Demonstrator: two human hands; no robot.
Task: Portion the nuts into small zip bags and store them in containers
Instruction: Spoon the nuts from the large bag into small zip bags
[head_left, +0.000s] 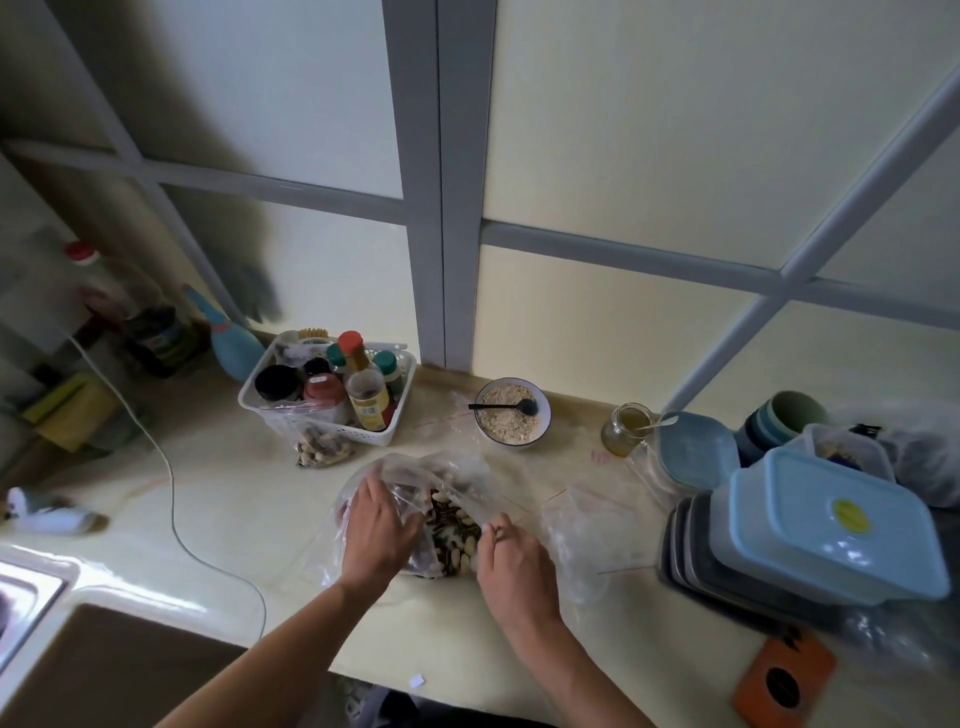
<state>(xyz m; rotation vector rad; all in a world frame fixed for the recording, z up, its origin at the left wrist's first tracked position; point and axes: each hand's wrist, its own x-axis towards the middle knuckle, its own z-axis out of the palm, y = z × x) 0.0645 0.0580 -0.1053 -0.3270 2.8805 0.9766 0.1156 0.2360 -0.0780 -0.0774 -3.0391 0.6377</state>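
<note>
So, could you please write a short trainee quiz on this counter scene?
1. True or false: both hands are on the big nut bag.
2. What lies in the bowl of crumbs? A) a black spoon B) a fork C) a knife
3. Fill in: the light blue container sits on a stack of grey ____.

Key: 1 true; 2 A, the spoon; 3 lids.

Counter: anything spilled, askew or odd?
No spill visible. One oddity: a small bag of nuts lies outside the white basket, against its front. Both hands, left hand and right hand, grip the big nut bag.
</note>
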